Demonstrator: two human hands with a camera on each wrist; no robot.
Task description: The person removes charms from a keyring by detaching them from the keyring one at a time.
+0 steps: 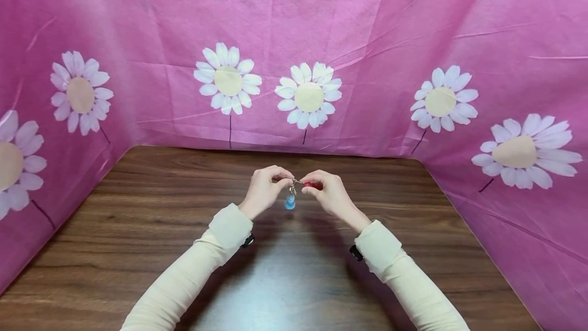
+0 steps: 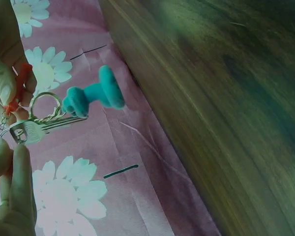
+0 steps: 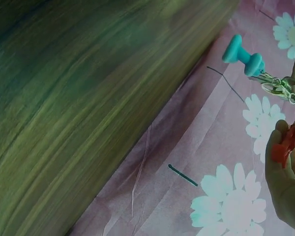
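Both hands are raised above the counter (image 1: 184,218), close together at mid-table. The left hand (image 1: 263,190) pinches the key (image 2: 37,129) at its head, fingers (image 2: 17,172) curled tight round it. The right hand (image 1: 328,192) pinches a red tag (image 1: 314,185) between thumb and forefinger, the other fingers curled in. Between them sits the ring (image 2: 45,103), with a blue charm (image 1: 290,202) hanging free below, clear of the counter.

Assessment: the bunch looks light and small. The key and ring are stiff metal, likely slick on bare fingers; the charm appears soft or rubbery and swings loose. Nothing looks fragile. Best hold is on the flat key head or the ring itself, not the dangling charm. Pink flowered cloth (image 1: 367,40) screens three sides.
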